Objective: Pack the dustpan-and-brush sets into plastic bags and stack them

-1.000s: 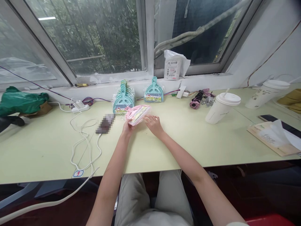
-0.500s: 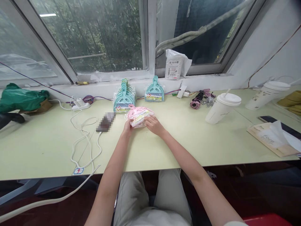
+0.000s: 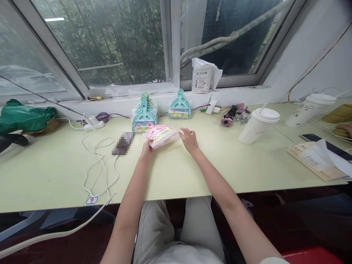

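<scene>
Near the frame's centre, our left hand [image 3: 147, 147] grips the lower left of a plastic-wrapped pink dustpan [image 3: 164, 135]. Our right hand [image 3: 189, 141], fingers bent, is by its right edge; we cannot tell whether it pinches anything. Teal dustpans [image 3: 144, 116] sit just above, left of centre.

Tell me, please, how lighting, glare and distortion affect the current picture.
Head view: soft light on the pale green table, darkness below it; head view: a bright streak, likely a reflection, on the window, whose frame leans, perhaps from a wide lens; head view: coarse pixels mask the device left of the pink pack, whose print is too small to read.
</scene>
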Tool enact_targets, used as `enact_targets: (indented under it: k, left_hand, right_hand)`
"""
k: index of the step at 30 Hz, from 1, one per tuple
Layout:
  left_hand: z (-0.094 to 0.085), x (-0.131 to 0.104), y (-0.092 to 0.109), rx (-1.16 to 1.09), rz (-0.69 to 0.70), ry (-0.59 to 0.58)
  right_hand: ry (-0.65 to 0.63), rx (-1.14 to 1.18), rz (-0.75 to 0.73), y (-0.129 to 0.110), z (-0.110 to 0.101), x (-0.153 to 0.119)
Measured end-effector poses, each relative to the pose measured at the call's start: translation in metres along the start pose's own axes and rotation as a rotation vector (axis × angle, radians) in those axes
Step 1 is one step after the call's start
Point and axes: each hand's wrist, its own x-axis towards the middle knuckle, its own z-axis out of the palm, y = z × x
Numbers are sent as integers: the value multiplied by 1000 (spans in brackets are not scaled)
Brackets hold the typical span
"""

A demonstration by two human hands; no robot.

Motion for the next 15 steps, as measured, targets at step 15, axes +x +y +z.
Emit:
enact_targets:
  k: [15]
  left_hand:
    - [-14, -5, 7, 86, -93, -229]
  right_hand:
    - [18, 356, 100, 15, 3, 0]
